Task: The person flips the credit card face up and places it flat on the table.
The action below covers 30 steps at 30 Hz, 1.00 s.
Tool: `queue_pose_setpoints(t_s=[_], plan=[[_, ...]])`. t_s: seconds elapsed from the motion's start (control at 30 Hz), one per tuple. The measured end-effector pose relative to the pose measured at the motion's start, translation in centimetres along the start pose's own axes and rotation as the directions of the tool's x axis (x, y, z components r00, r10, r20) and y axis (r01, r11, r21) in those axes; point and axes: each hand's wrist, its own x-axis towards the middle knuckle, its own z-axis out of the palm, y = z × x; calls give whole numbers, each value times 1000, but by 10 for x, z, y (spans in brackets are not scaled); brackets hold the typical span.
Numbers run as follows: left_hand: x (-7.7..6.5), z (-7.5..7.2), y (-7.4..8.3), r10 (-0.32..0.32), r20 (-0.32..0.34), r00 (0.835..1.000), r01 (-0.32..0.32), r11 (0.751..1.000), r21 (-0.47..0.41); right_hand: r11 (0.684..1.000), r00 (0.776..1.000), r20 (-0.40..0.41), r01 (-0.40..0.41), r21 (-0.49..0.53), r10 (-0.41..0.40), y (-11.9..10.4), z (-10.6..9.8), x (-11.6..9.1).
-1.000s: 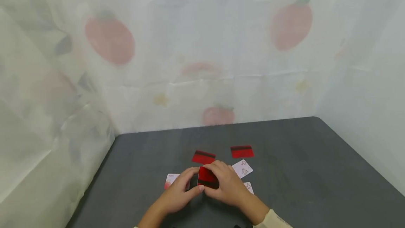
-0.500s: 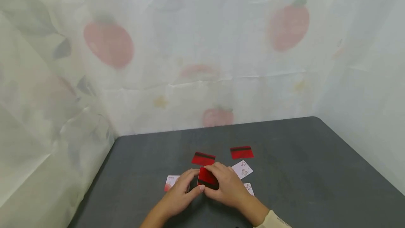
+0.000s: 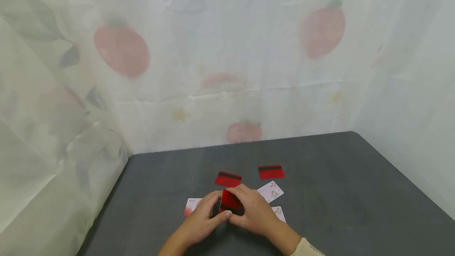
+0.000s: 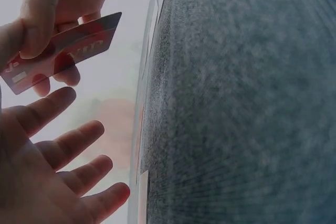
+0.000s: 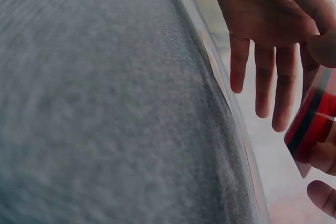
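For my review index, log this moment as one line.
right hand: holds red magnetic-stripe card | left hand: beside it, fingers straight | table: two more red cards, white cards

The held card (image 3: 229, 200) is glossy red from where I stand, with a black band along one edge and pale lettering on its other face. Two more red cards, the nearer (image 3: 228, 179) and the farther (image 3: 271, 172), carry black stripes too. I see a white card (image 3: 271, 191) with small reddish motifs, and another white card (image 3: 192, 204) with a coral patch. The tabletop (image 3: 320, 177) is dark grey; the whitish backdrop (image 3: 284, 62) bears faded red fruits and yellow stars.
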Motion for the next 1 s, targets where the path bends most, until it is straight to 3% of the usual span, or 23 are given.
queue_pose_setpoints(t_s=[0.1,0.23,0.47,0.63,0.83,1.0], plan=[[0,-1,1,-12,5,1000,12,1000,1,999,1000,-10,26,31,-26,1,2,0],[-3,-1,1,-38,31,999,39,999,-14,987,1000,4,0,161,-1,1,2,-2],[3,2,0,37,36,999,-39,998,48,901,995,65,-98,423,78,0,-8,2],[5,1,-2,14,48,999,-16,999,31,863,993,84,-114,493,83,2,-10,3],[-2,-3,-5,-34,30,999,34,999,-10,815,987,125,-156,558,104,0,-8,1],[-5,-4,0,-99,22,995,100,994,-47,798,986,129,-159,581,102,-2,-16,1]])
